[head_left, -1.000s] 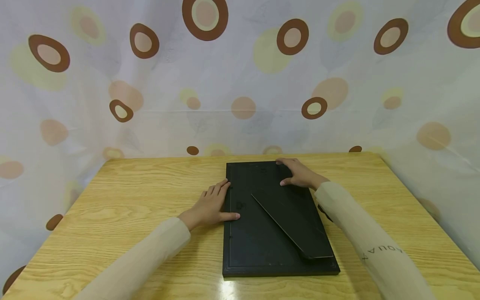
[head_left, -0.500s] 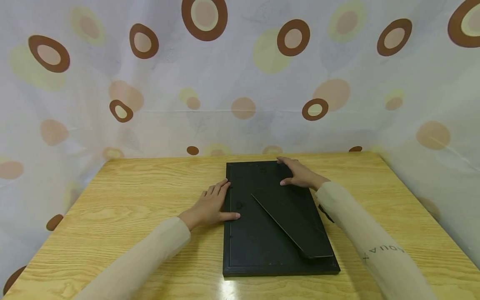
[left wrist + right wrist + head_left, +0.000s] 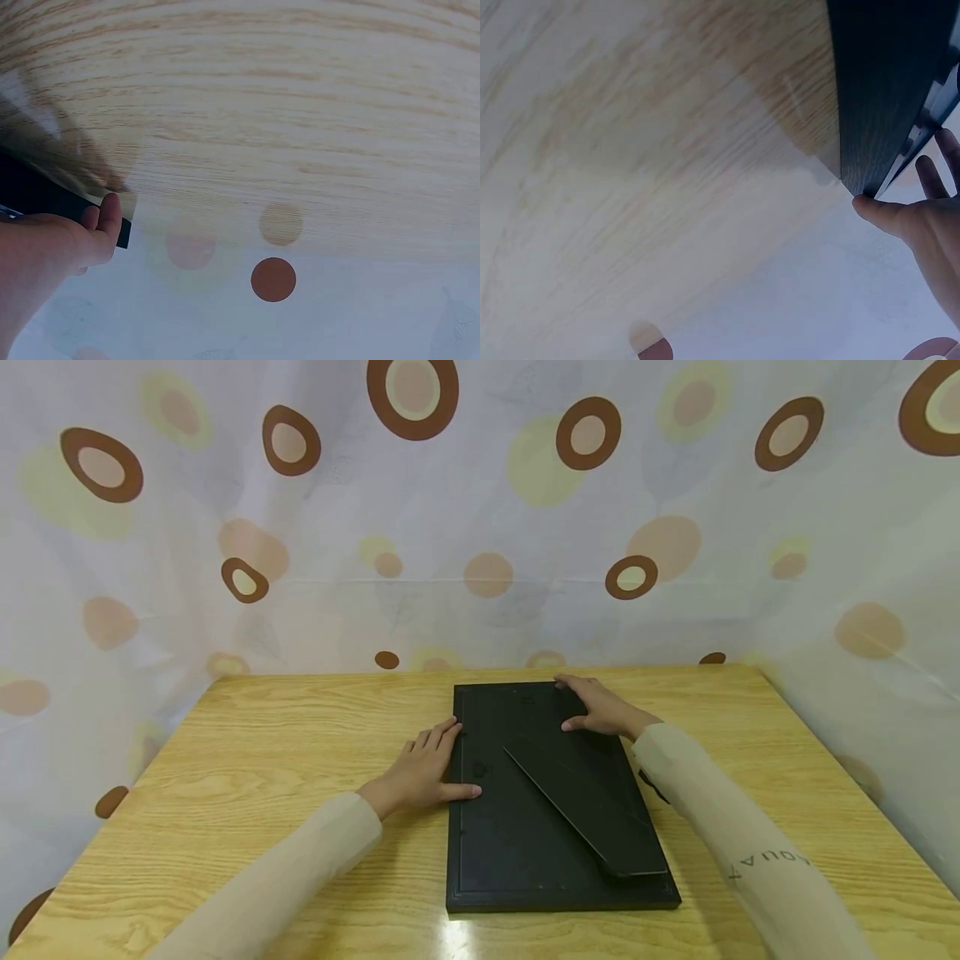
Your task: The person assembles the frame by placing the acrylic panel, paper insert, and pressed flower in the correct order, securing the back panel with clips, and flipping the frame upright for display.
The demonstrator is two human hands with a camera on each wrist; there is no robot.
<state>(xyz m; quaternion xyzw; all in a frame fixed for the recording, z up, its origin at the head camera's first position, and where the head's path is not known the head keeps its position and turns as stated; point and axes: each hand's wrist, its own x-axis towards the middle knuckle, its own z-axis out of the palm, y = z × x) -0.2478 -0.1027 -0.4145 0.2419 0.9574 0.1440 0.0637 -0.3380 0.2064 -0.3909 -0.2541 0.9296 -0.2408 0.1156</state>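
Note:
A black picture frame (image 3: pixel 517 860) lies face down on the wooden table, its back upward. A slanting black easel stand (image 3: pixel 600 818) is attached to the back, its near end slightly raised. My left hand (image 3: pixel 420 772) rests on the frame's left edge, thumb stretched over the back and fingers extended along the side. At the far right corner lies my right hand (image 3: pixel 603 708), with the fingertips at the far edge and the thumb on the back. In the right wrist view, a finger (image 3: pixel 881 214) touches the frame's corner. The frame's front is hidden.
The light wood table (image 3: pixel 300 735) extends on both sides of the frame. A white curtain (image 3: pixel 480 510) with brown, peach and yellow spots hangs behind it and along both sides. A small dark strap (image 3: pixel 651 785) shows beside the right sleeve.

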